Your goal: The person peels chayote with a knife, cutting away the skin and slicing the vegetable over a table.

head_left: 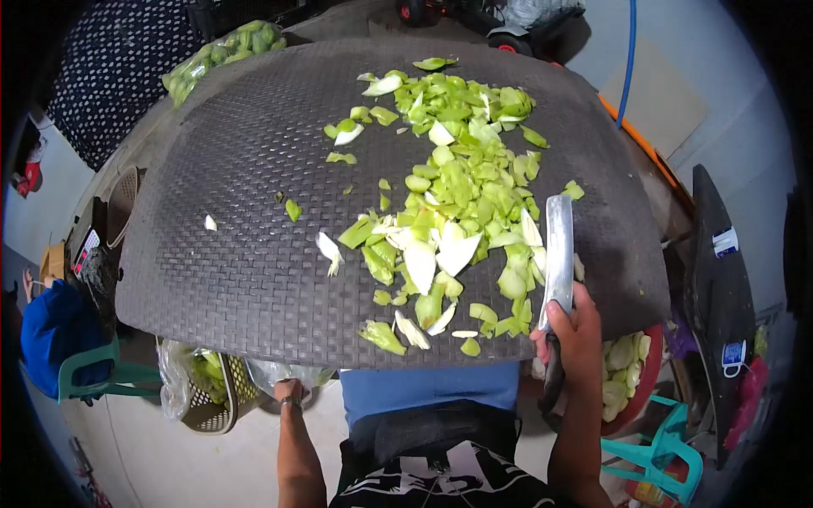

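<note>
My right hand [576, 334] is closed around the dark handle of a broad-bladed knife [559, 245], held at the table's near right edge with its blade pointing away from me. Left of the blade lies a long heap of cut green vegetable peelings and pieces [461, 178], with white pieces [421, 264] mixed in at its near end. They rest on a dark woven-pattern table [229, 245]. My left hand [290, 391] is down at the table's near edge, by a clear plastic bag [271, 372]; its fingers are mostly hidden there.
A red basin [648, 381] of pale slices stands below the table on the right, near a teal stool [660, 449]. On the left are a beige basket [216, 406] with green vegetables and a green chair [93, 372]. A bag of green vegetables [224, 55] sits beyond the table's far left edge.
</note>
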`<state>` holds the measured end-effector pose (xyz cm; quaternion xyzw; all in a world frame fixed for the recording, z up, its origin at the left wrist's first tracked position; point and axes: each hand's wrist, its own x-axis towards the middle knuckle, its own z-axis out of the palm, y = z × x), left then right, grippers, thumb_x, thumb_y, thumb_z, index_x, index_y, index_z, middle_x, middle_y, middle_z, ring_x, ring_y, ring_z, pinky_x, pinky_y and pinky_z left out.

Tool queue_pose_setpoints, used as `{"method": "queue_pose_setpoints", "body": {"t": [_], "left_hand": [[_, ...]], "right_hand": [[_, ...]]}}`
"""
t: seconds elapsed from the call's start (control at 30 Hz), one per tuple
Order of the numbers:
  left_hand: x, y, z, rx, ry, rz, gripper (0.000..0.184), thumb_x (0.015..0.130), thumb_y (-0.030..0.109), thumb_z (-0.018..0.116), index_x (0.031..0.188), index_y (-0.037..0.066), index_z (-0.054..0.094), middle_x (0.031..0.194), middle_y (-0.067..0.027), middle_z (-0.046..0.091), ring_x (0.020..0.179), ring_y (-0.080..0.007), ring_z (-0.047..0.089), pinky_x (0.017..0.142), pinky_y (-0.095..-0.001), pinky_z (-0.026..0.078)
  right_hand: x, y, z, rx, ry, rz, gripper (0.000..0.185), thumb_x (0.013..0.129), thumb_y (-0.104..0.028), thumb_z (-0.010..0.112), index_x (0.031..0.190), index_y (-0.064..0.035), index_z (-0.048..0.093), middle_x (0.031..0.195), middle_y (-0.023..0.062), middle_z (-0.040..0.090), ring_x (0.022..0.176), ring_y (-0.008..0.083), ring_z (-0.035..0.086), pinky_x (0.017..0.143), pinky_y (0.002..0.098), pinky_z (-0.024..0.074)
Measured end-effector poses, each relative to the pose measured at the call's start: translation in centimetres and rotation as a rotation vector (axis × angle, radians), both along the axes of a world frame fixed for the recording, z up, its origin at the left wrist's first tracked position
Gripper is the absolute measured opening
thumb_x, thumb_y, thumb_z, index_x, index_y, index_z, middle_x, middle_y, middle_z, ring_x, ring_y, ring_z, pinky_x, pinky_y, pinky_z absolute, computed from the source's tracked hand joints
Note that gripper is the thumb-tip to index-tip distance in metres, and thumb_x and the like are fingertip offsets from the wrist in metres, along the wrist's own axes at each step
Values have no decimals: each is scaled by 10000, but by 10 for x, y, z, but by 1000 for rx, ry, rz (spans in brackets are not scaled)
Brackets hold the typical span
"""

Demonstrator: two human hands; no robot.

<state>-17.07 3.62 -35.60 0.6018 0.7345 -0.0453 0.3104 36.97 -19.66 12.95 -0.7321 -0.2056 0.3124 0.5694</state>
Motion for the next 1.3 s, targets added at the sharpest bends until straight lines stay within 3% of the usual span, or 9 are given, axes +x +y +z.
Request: {"method": "queue_pose_setpoints", "body": {"t": [0.07, 0.17, 0.2, 0.3, 0.37, 0.5, 0.7, 1.3], "left_hand": [[6, 4, 5, -17, 68, -324, 263, 843, 180, 635, 979, -32, 713, 990, -256, 751, 900, -429, 731, 779, -488, 589], [8, 19, -12, -44, 103, -340, 304, 866, 214, 620, 1059, -8, 698, 1129, -258, 736, 1056, -452, 694, 888, -508, 569], [15, 32, -13, -37, 82, -411, 396, 886, 244, 599, 1211, 35, 685, 1257, -241, 702, 1166, -458, 650, 992, -518, 539], [30, 41, -14, 737, 187, -856, 423, 892, 245, 643, 1262, 51, 710, 1233, -188, 740, 1033, -372, 747, 828, -485, 637], [40, 39, -6, 855, 187, -898, 427, 888, 250, 650, 1261, 51, 710, 1231, -186, 741, 1033, -368, 747, 828, -483, 636], [47, 31, 2, 565, 151, -767, 437, 878, 259, 664, 1260, 52, 710, 1227, -183, 742, 1031, -361, 746, 828, -479, 635], [58, 33, 5, 325, 138, -611, 452, 864, 272, 685, 1258, 52, 710, 1221, -177, 744, 1029, -349, 745, 828, -472, 634], [88, 57, 13, 76, 92, -437, 504, 821, 313, 749, 1252, 54, 711, 1204, -160, 748, 1024, -315, 742, 827, -454, 629]], "right_hand": [[0, 0, -1, 6, 12, 5, 343, 1052, -172, 603, 1333, 8, 525, 739, 125, 675, 498, 125, 587, 456, 276, 478], [1, 0, -2, 19, 26, 7, 327, 1054, -164, 599, 1326, 2, 522, 739, 125, 673, 497, 125, 586, 455, 279, 478], [2, 1, -2, 15, 28, 4, 321, 1055, -163, 599, 1322, -1, 521, 738, 125, 673, 494, 125, 585, 454, 280, 478], [2, 1, -2, -6, 26, -2, 307, 1058, -163, 604, 1309, -7, 521, 734, 127, 670, 487, 127, 581, 454, 282, 480], [2, 0, -2, -14, 26, -11, 299, 1059, -167, 609, 1299, -10, 521, 731, 127, 668, 482, 128, 578, 453, 282, 480], [0, 2, -1, -22, 32, -17, 290, 1061, -180, 620, 1279, -16, 522, 724, 124, 666, 478, 126, 576, 450, 280, 475], [3, 3, -5, 0, 32, -15, 286, 1060, -190, 637, 1267, -25, 528, 723, 114, 669, 474, 120, 576, 445, 275, 474], [3, 5, -3, -18, 110, -94, 243, 1089, -218, 581, 1240, -34, 528, 709, 122, 680, 448, 142, 578, 419, 279, 465]]}}
